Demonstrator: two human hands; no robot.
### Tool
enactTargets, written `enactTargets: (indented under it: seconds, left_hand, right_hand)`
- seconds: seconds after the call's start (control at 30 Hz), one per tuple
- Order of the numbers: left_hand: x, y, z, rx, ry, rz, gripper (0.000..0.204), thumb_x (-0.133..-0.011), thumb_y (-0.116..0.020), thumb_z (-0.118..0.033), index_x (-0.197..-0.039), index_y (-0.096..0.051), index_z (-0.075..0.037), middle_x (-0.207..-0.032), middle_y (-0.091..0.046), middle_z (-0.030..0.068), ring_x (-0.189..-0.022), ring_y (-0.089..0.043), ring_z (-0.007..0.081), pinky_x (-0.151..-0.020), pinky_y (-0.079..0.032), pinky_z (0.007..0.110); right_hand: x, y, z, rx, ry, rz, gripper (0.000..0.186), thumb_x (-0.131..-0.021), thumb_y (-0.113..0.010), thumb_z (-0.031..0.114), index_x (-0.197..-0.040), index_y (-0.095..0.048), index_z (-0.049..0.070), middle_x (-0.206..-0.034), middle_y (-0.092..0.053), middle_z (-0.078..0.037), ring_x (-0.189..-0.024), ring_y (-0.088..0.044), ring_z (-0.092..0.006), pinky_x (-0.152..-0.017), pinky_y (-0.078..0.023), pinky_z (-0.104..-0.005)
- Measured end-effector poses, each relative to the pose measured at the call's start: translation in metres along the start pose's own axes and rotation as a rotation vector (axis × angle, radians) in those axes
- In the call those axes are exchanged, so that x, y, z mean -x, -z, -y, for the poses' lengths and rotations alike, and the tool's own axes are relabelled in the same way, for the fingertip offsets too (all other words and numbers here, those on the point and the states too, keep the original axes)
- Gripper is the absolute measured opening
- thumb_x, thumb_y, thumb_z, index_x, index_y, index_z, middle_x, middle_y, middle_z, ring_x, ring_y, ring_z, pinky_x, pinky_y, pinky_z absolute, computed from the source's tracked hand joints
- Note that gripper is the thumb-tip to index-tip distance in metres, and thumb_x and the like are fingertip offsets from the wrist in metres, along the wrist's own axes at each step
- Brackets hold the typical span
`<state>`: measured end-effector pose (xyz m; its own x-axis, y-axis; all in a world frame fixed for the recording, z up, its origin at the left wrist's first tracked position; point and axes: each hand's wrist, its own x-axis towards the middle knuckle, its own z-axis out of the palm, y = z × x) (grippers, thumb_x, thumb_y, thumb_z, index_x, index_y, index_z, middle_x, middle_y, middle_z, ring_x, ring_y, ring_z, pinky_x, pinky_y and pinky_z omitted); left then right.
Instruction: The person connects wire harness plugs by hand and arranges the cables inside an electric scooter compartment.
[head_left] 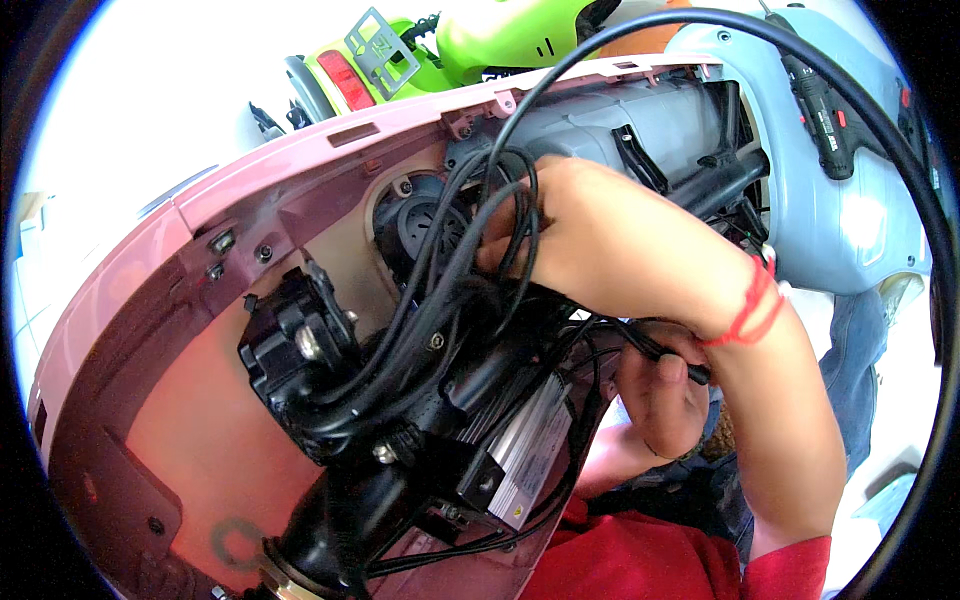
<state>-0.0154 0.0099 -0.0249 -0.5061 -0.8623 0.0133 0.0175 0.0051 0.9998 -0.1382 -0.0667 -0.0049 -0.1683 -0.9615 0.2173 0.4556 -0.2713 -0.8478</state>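
My right hand [570, 225] has its fingers curled round a looped bundle of black cables [436, 262], inside a pink scooter shell [290, 155]; the fingertips are partly hidden by the cables. Below the right forearm, my left hand [662, 400] is closed on thin black cables [640, 340], its thumb pressed near their dark end. Just left of the right hand, a round black slotted part [428, 228] sits behind the bundle. A black housing [300, 335] and a thick black tube [345, 515] lie farther left. Beneath the cables is a silver finned metal box [530, 440].
A thick black cable [690, 14] arcs over the work and down the right side. On a light blue scooter body [850, 215] lies a black power screwdriver [822, 120]. Behind the shell stands a lime green scooter [510, 35] with a metal plate bracket [381, 52].
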Motion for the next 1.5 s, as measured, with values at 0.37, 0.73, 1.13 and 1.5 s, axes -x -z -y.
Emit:
enactTargets:
  seconds: [0.37,0.73,1.13,1.5]
  left_hand:
    - [0.005,-0.001,0.005,0.319,0.002,0.076,0.028,-0.098,-0.045,-0.03,-0.087,-0.046,-0.004,-0.071,-0.05,0.0098,-0.058,-0.046,0.0167,-0.055,-0.041,0.03]
    - [0.006,0.007,0.004,0.078,0.031,-0.044,0.032,-0.094,-0.046,-0.031,-0.096,-0.055,-0.001,-0.091,-0.06,0.0152,-0.081,-0.06,0.0225,-0.067,-0.048,0.034]
    - [-0.001,0.026,0.016,-0.664,-0.715,0.105,0.039,-0.087,-0.056,0.001,-0.124,-0.046,0.009,-0.119,-0.055,0.0303,-0.102,-0.06,0.0385,-0.083,-0.05,0.046]
    - [0.001,0.012,0.013,-0.044,-0.147,0.039,0.045,-0.09,-0.046,-0.016,-0.129,-0.042,0.005,-0.115,-0.057,0.0224,-0.1,-0.06,0.0316,-0.081,-0.05,0.041]
  right_hand:
    - [0.044,0.016,0.015,0.052,-0.321,-0.148,0.012,-0.084,-0.064,0.005,-0.092,-0.062,-0.004,-0.077,-0.066,-0.008,-0.064,-0.056,-0.0095,-0.061,-0.048,-0.0246]
    - [0.036,-0.001,0.0,-0.124,-0.216,-0.197,0.024,-0.08,-0.058,-0.007,-0.104,-0.057,-0.003,-0.074,-0.062,-0.004,-0.067,-0.056,-0.007,-0.06,-0.047,-0.0225]
    - [0.042,0.007,0.015,0.169,-0.164,-0.142,0.01,-0.078,-0.062,-0.003,-0.087,-0.063,-0.003,-0.067,-0.059,-0.01,-0.058,-0.056,-0.016,-0.054,-0.045,-0.0304]
    - [0.044,0.01,0.001,0.391,-0.057,-0.208,0.01,-0.079,-0.065,0.005,-0.085,-0.065,-0.003,-0.072,-0.061,-0.017,-0.066,-0.06,-0.031,-0.063,-0.048,-0.0359]
